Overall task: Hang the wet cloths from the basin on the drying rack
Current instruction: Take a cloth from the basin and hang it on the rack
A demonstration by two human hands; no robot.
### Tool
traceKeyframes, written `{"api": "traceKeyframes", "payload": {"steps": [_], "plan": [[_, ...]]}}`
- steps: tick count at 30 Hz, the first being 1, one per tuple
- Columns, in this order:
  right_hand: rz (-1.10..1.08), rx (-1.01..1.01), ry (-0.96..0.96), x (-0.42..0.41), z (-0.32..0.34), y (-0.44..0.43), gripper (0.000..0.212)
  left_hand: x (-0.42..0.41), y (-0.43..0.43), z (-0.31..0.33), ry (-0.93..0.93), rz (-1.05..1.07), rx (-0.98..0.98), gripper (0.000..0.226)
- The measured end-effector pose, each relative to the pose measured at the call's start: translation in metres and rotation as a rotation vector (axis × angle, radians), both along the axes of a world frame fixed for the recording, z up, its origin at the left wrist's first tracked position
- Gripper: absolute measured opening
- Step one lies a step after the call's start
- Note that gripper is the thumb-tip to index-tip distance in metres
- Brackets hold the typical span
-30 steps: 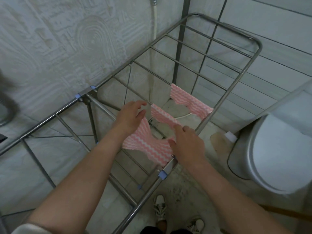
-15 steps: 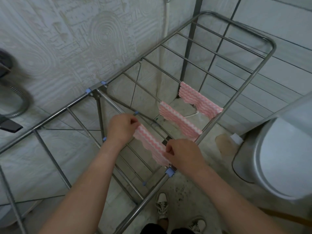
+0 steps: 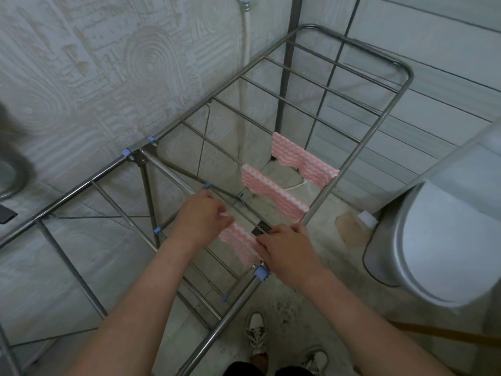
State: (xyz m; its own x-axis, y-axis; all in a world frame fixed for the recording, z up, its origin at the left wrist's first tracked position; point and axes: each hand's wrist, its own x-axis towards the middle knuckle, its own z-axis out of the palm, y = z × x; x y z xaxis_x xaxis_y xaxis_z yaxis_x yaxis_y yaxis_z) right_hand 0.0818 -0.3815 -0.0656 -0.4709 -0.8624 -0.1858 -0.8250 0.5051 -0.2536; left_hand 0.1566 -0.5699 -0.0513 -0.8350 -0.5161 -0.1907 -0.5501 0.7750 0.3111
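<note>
A steel drying rack (image 3: pixel 390 104) stands in front of me in a tiled bathroom. Two pink-and-white striped cloths hang over its rails: one cloth (image 3: pixel 301 161) farther off, a second cloth (image 3: pixel 273 195) on the rail before it. A third pink cloth (image 3: pixel 240 241) drapes over the nearest rail, between my hands. My left hand (image 3: pixel 202 219) pinches its left end with curled fingers. My right hand (image 3: pixel 284 249) grips its right end beside the rack's side bar. The basin is out of view.
A white toilet (image 3: pixel 444 240) stands close on the right. A floor drain (image 3: pixel 262 228) shows beneath the rack. My shoes (image 3: pixel 256 335) are at the bottom, against the rack's near bar. A grey hose (image 3: pixel 16 175) hangs on the patterned wall at left.
The third cloth, loose and spread in my hands a second ago, now lies folded over the nearest rail. Both hands came down and toward me with it.
</note>
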Motion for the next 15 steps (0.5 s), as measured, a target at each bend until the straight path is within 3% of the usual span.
{"api": "traceKeyframes", "payload": {"steps": [3, 10, 15], "plan": [[-0.054, -0.160, -0.042, 0.001, 0.003, 0.011, 0.032, -0.009, 0.010, 0.008, 0.010, -0.048, -0.063, 0.032], [-0.380, -0.440, 0.030, -0.016, 0.010, 0.077, 0.029, -0.052, 0.077, 0.031, 0.428, -0.244, 0.125, 0.018], [-0.610, -0.459, 0.064, -0.031, 0.015, 0.170, 0.020, -0.089, 0.161, 0.042, 0.408, -0.426, 0.297, 0.026]]}}
